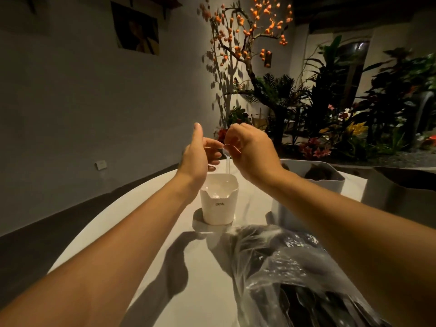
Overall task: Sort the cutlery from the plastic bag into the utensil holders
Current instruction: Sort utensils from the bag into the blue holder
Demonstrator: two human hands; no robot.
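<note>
Above the white holder (219,202), which stands toward the far edge of the table (151,232), my right hand (250,149) pinches a clear plastic spoon (227,161) by its bowl end, handle hanging straight down into the opening. My left hand (198,154) hovers just beside it, fingers loosely curled, holding nothing. To do this well, I judge I should keep the handle plumb, lower until it is well inside the rim, then let go. A grey holder (330,182) waits toward the right edge; the plastic bag (283,267) of dark cutlery lies at the near edge.
</note>
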